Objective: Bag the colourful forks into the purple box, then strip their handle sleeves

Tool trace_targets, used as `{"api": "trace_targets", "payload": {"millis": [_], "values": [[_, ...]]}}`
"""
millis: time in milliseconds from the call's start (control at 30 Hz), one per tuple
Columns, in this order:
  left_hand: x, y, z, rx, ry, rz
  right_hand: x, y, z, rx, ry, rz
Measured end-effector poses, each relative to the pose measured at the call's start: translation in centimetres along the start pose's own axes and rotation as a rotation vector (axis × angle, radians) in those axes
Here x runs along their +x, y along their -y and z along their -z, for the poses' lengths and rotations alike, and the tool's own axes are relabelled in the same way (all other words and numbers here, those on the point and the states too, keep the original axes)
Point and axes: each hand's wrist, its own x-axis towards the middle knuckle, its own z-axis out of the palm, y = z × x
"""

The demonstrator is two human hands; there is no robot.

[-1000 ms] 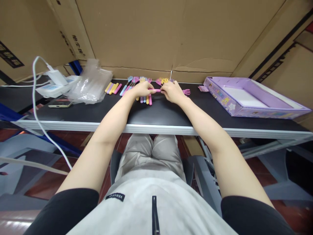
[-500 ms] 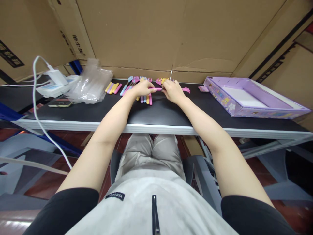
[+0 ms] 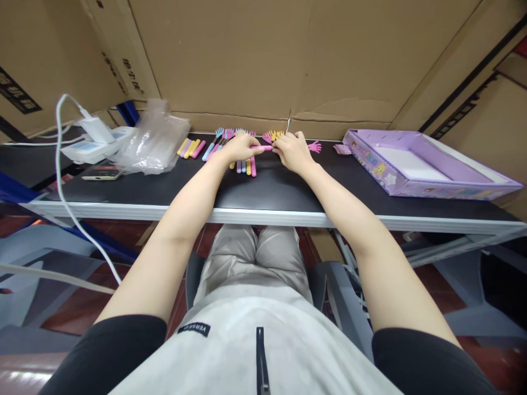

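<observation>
– Where's the pink handle [image 3: 262, 147]?
– Twelve o'clock, pinched in your left hand [image 3: 239, 149]!
– Your right hand [image 3: 293, 152]?
– Curled at the pink handle's three-o'clock end; whether it grips, I can't tell.

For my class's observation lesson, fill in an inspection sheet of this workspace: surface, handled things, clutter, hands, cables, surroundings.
Surface: black table with a pale front edge.
Handled things: pink handle between the hands; pink hand-shaped head beyond the right hand; loose handles and claw-headed pieces nearby.
Clutter: clear plastic bags and flat device at left; open purple box and small packet at right.
Hands: left hand grips the pink handle; right hand is at its other end, fingertips partly hidden.
Cables: white cable loops from a white charger at left.
Surroundings: cardboard behind the table.
</observation>
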Motion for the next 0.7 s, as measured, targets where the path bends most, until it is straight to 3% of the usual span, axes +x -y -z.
{"api": "trace_targets", "payload": {"millis": [267,700], "values": [[-0.05,-0.16,-0.01,-0.015,0.017,0.014,0.04,-0.36,-0.55,0.020,0.010,-0.032],[0.02,-0.02,-0.13,-0.052,0.010,-0.004,0.18,0.22,0.31,0.011,0.057,-0.013]]}}
